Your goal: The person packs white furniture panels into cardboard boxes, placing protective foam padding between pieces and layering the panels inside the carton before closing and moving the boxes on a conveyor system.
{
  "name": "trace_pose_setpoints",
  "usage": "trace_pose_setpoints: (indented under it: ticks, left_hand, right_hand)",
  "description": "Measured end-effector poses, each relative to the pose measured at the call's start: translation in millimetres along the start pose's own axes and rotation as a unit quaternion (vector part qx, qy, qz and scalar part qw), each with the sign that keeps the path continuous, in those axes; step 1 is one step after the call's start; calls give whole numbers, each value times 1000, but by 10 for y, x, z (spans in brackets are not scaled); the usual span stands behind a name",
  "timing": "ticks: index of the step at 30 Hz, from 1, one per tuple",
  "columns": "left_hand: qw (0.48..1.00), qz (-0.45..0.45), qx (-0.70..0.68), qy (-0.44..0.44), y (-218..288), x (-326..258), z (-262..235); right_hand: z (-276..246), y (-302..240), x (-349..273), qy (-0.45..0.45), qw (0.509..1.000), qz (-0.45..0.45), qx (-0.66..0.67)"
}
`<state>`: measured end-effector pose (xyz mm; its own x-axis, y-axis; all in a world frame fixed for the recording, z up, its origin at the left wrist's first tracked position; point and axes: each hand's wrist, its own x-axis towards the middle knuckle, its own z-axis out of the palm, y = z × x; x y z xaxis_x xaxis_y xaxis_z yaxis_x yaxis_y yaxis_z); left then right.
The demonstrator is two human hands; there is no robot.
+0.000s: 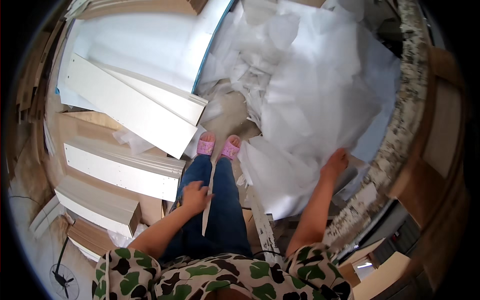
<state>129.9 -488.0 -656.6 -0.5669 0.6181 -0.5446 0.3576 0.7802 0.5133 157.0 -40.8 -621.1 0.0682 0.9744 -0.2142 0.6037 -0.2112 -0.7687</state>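
Observation:
My right hand is closed at the right, its fingers curled on the edge of a white foam sheet. The sheet is thin and translucent, and lies crumpled over a pile of similar packing foam. My left hand hangs in front of my left thigh, fingers loosely bent and a little apart, with nothing visible in it. To its left lies a stack of white boards with small holes along the front one.
Two long white panels lie crossed at the upper left, by a large white board with a blue edge. Shorter boards are stacked lower left. A paint-spattered beam curves along the right. A fan stands bottom left.

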Motion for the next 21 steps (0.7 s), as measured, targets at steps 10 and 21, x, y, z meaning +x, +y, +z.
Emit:
trace_pose_setpoints:
  ticks: [10, 21]
  left_hand:
    - [488, -192, -820, -231, 2166, 1185, -838]
    - [978, 120, 58, 161, 864, 8, -1308]
  right_hand:
    - [-1552, -728, -2424, -238, 960, 125, 83]
    - [-3015, 714, -3620, -547, 834, 67, -29]
